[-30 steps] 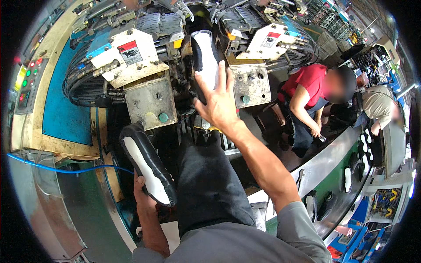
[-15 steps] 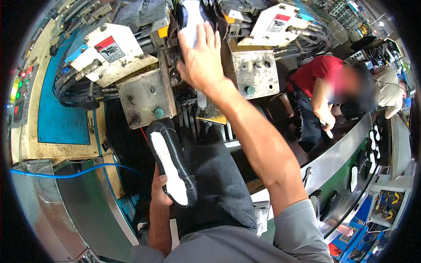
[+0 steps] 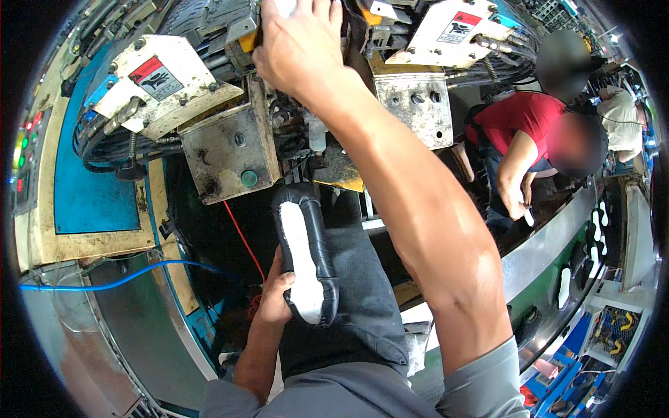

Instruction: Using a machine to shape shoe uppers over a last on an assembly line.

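My left hand (image 3: 275, 299) grips a black shoe upper (image 3: 326, 240), its thumb on the edge of the white sole-shaped bottom that faces up. The shoe is upright in line with my thigh, below the machine. At the top of the view my right hand (image 3: 303, 52) reaches between the two halves of the machine, fingers stretched out and apart, tips cut off by the edge. Beside those fingers shows a small piece of a white-bottomed shoe (image 3: 286, 6) in the machine; most of it is hidden.
Metal blocks with green buttons (image 3: 249, 178) flank the machine's middle. A control panel (image 3: 28, 157) stands at left, a blue hose (image 3: 132, 277) crossing below it. At right, a conveyor (image 3: 547, 296) carries several shoe pieces. Beyond it a person in red (image 3: 512, 122) bends over, holding a white piece.
My right hand has moved farther up and left over the shoe in the machine, covering most of it. My left hand has shifted right with its shoe, which now stands straighter.
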`<move>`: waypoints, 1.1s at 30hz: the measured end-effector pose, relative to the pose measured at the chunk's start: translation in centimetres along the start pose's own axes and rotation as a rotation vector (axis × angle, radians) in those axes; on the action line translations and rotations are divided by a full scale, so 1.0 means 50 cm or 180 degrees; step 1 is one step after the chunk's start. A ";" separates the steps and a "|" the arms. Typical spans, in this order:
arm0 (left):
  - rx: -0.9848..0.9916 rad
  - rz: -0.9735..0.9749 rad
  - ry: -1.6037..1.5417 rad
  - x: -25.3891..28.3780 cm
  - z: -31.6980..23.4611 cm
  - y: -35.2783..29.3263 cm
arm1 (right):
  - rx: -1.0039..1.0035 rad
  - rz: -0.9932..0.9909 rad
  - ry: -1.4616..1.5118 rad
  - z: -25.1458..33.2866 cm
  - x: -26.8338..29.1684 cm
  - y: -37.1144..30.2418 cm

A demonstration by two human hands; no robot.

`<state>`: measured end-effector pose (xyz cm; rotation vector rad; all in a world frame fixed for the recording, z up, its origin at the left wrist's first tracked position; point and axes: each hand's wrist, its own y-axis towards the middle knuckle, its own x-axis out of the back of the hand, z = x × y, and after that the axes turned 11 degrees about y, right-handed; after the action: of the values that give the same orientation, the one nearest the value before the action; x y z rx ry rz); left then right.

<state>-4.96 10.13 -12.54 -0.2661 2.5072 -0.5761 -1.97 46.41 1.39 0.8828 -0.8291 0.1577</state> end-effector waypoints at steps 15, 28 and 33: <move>0.0315 -0.0100 0.1259 -0.026 0.214 0.004 | -0.2332 0.0646 -0.0032 -0.160 0.312 -1.011; 0.0542 0.0451 0.0026 0.012 0.251 -0.128 | -0.3177 0.1074 -0.0727 -0.043 0.459 -1.492; -0.0237 0.0091 0.1742 0.034 0.306 -0.123 | -0.3842 0.0077 0.0656 -0.082 0.478 -1.517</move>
<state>2.53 -1.16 -22.14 -0.1068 3.0578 -0.6073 50.47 -4.33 -30.49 -0.2784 -0.5833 -0.2255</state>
